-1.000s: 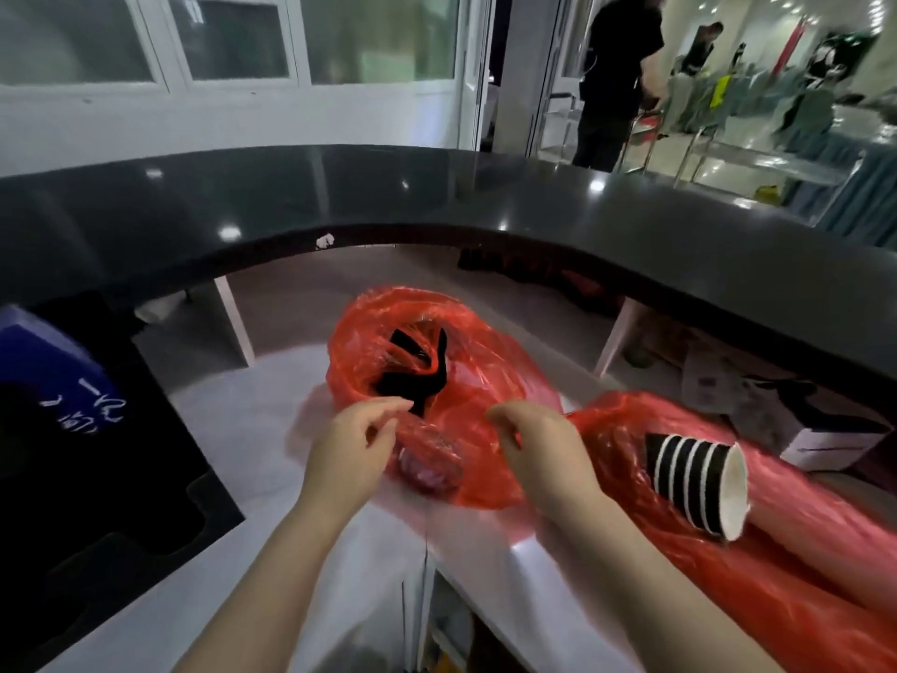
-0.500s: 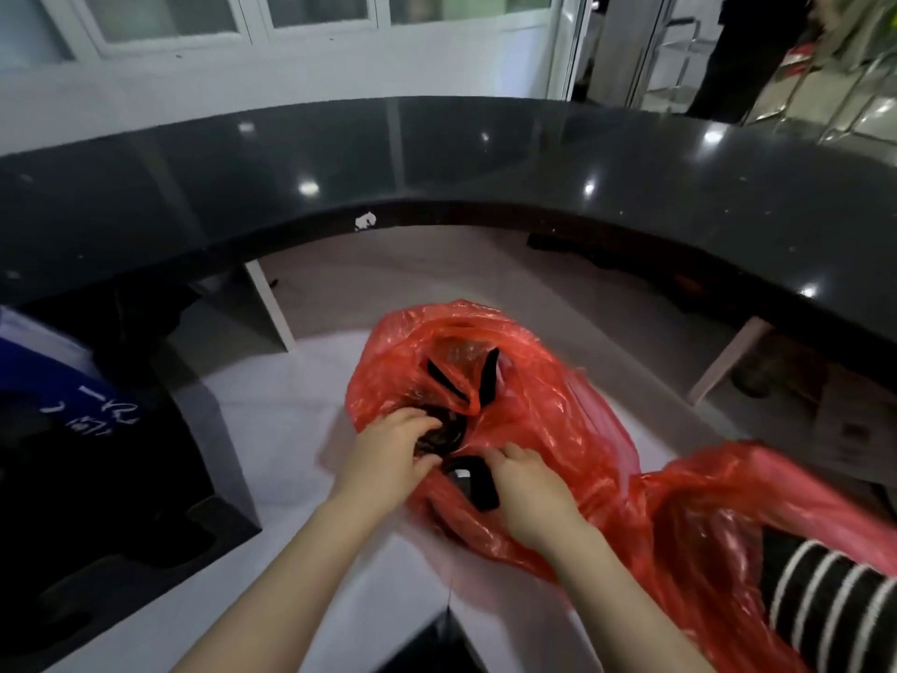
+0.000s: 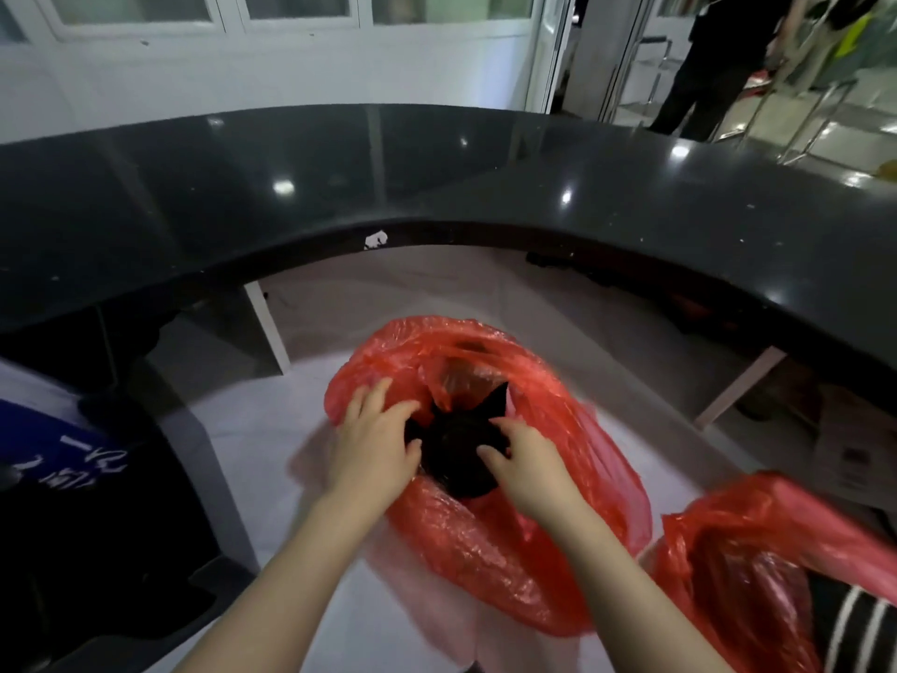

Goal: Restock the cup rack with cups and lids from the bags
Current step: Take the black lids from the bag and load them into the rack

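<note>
Red bag (image 3: 485,551) on white counter; left hand (image 3: 373,444) and right hand (image 3: 526,461) grip its black bundle (image 3: 456,449)

The two plastic bags (image 3: 509,565) (image 3: 757,575) are translucent red. The bundle (image 3: 458,451) inside the nearer bag is black. The cup (image 3: 854,629) is black-and-white striped. The counter (image 3: 437,187) is glossy black.

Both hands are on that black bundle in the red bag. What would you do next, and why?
Probably spread the red bag wider. The left hand and right hand touch the black bundle, but red plastic still crowds round it.
</note>
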`<action>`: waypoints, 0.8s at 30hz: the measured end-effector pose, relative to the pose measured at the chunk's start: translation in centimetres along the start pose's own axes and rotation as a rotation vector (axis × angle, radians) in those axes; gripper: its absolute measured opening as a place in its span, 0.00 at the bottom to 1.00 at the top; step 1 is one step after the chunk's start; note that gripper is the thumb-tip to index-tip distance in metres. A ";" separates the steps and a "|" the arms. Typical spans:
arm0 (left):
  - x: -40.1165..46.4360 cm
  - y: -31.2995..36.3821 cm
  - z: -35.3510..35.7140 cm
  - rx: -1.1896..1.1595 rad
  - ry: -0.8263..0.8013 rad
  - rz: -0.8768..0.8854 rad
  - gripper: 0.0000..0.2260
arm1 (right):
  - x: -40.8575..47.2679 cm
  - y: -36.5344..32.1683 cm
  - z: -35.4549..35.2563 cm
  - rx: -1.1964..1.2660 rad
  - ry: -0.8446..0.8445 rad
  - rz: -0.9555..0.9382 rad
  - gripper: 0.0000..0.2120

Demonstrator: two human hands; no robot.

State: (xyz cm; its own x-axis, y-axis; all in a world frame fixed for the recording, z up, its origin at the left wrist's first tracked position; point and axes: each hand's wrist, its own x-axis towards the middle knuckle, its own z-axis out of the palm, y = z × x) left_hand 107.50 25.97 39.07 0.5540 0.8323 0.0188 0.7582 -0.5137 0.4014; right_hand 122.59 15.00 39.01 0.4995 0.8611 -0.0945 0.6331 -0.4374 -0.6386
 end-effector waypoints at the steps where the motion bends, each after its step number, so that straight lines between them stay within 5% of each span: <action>1: 0.5 -0.2 0.2 -0.009 -0.055 -0.031 0.24 | 0.5 -0.3 0.5 0.001 0.003 0.009 0.18; 5: 1.7 -1.0 1.1 -0.240 -0.257 -0.102 0.32 | 2.0 -0.9 2.1 -0.008 0.027 0.077 0.20; 9: 1.7 -1.3 1.7 -0.347 -0.286 -0.142 0.32 | 2.7 -1.1 3.1 -0.052 0.003 0.094 0.24; 16: 0.4 -1.6 1.7 -0.387 -0.373 -0.079 0.19 | 2.3 -0.5 2.4 -0.204 -0.190 0.131 0.27; 19: 0.2 -1.5 0.9 -0.393 -0.322 -0.107 0.11 | 1.5 -0.2 1.7 -0.210 -0.248 0.127 0.29; 24: -0.2 -0.2 -1.4 -0.384 -0.142 -0.030 0.11 | 0.2 -0.2 -0.1 -0.222 -0.295 0.067 0.27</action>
State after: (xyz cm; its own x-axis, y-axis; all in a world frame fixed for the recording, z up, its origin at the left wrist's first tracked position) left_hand 106.73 26.17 40.28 0.5957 0.7950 -0.1144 0.6067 -0.3521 0.7127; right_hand 122.63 15.26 39.17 0.3729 0.8520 -0.3674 0.7334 -0.5132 -0.4458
